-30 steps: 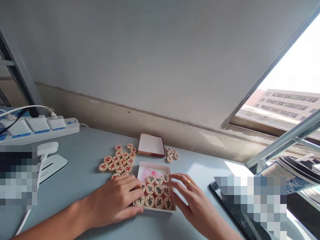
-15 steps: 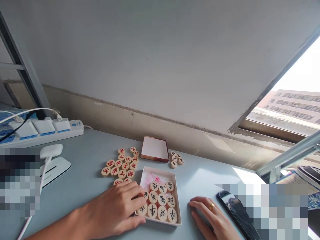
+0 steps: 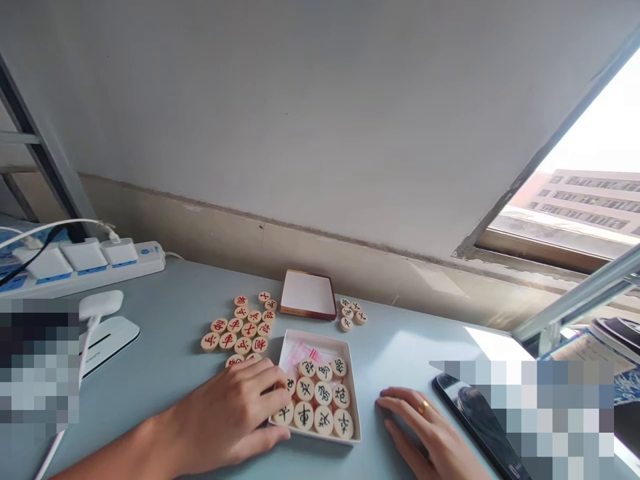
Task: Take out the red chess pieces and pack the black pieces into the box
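An open white box (image 3: 357, 413) holds several round pieces with black characters in rows, over a pink-and-clear plastic bag (image 3: 302, 353). At the box's left edge is my left hand (image 3: 237, 413), fingers apart, its fingertips touching the edge and the leftmost pieces. Pieces with red characters (image 3: 243, 345) lie in a group behind that hand, which partly hides the nearest ones. My right hand (image 3: 425, 433), wearing a ring, rests on the table to the right of the box with its fingers spread and nothing in them. A few black-character pieces (image 3: 347, 312) lie at the back.
The box lid (image 3: 308, 295) lies inside up near the wall. A phone (image 3: 480, 423) is right of my right hand. On the left are a power strip (image 3: 150, 263) with chargers, white cables and a white pad (image 3: 113, 340). A window is at right.
The camera view has shifted slightly. Both hands keep nearly the same places beside the box, and the pieces show no clear movement.
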### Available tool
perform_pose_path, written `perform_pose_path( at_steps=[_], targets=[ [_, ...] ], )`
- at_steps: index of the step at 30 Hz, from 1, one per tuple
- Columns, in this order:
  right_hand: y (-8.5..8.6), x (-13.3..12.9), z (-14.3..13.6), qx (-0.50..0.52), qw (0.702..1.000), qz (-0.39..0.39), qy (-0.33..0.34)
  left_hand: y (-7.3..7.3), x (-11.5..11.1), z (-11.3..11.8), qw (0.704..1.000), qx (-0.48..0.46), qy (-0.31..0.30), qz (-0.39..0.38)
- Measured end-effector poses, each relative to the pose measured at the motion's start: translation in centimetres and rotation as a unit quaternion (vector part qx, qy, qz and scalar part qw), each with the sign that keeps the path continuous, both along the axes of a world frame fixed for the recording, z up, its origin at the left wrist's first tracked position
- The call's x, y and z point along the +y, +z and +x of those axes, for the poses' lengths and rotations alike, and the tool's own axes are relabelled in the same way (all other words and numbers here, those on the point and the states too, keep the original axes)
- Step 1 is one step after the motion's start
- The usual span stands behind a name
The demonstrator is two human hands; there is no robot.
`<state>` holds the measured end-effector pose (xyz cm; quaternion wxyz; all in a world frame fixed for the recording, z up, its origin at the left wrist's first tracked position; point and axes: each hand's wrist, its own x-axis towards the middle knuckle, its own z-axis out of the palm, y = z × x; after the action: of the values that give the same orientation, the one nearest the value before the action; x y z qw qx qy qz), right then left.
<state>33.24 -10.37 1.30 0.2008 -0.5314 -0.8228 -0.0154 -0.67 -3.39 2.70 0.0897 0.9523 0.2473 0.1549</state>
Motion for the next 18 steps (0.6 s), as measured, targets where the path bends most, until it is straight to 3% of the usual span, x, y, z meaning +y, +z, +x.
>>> perform_pose_path(
  at_steps=[10,18],
  targets=[
    [-0.47,0.04,0.46,0.003,1.0,0.026,0.013,-0.09,0.0,-0.05,1.0,-0.004,-0.007,-0.005],
    [-0.15,-0.25,0.49,-0.014,1.0,0.0,0.022,-0.19,-0.02,0.04,1.0,-0.018,-0.005,0.013]
  ],
)
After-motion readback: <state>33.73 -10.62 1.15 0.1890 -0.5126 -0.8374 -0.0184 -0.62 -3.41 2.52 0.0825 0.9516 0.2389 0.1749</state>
